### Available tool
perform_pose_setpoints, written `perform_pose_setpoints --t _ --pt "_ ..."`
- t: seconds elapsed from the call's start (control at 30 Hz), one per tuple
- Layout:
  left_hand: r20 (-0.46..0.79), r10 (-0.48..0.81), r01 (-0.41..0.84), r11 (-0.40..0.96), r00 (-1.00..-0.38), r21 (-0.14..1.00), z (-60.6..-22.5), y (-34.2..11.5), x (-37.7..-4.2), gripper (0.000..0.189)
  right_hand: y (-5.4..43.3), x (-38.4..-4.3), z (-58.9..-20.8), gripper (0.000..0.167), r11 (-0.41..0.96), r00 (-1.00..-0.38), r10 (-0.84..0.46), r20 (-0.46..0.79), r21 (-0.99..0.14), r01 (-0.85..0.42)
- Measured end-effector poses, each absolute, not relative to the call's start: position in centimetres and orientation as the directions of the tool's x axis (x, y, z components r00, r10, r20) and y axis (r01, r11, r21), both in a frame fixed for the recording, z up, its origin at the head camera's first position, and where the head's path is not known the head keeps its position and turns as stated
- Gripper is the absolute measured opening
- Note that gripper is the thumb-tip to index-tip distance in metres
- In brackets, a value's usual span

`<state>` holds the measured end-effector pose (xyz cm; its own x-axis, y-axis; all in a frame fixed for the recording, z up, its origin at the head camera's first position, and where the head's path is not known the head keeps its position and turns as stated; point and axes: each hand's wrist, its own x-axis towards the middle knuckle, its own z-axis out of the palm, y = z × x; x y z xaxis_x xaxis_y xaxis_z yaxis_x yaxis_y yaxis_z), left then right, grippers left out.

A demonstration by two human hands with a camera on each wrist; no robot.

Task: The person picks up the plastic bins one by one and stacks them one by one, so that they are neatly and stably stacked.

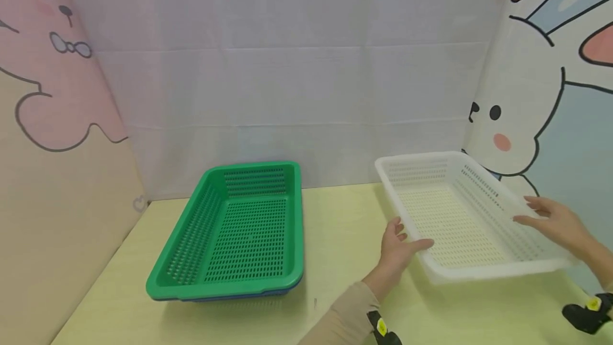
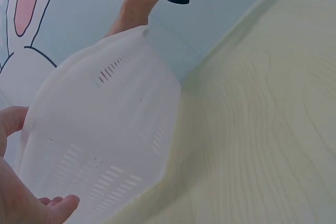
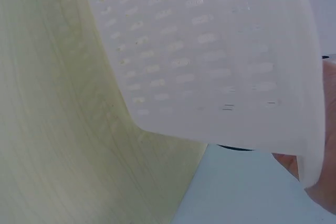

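Note:
A white perforated plastic basket is at the right of the table in the head view, seen from outside in both wrist views. My left hand grips its left rim, the thumb over the edge and the fingers along the outer wall. On the opposite rim, my right hand holds the basket, with thumb and fingertips showing over the edge. The white wall hides much of that hand in the right wrist view. Whether the basket's base touches the table, I cannot tell.
A green perforated basket stands on the left of the pale wood-grain table, with a blue basket edge under its rim. A pale cloth hangs behind; printed cartoon panels flank both sides.

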<state>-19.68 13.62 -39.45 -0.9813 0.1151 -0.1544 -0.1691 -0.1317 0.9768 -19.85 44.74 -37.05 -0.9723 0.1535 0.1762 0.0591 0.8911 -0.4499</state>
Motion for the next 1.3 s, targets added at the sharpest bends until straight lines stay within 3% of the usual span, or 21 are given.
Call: perform_pose_setpoints --t 0.53,1.13,1.3 --pt "-0.12 0.121 -0.145 -0.224 -0.985 0.964 -39.3 14.2 -19.5 0.076 46.0 -18.8 -38.1 0.055 0.862 -0.96 0.177 0.215 -0.505 0.046" --pt "-0.097 0.16 -0.123 -0.16 -0.982 0.979 -38.7 12.6 -19.6 0.079 44.9 -19.4 -37.8 0.053 0.855 -0.954 0.202 0.22 -0.515 0.063" --pt "-0.093 0.141 -0.113 -0.135 -0.986 0.984 -37.9 11.8 -19.6 0.079 43.9 -19.4 -37.4 0.052 0.826 -0.959 0.19 0.212 -0.562 0.039"
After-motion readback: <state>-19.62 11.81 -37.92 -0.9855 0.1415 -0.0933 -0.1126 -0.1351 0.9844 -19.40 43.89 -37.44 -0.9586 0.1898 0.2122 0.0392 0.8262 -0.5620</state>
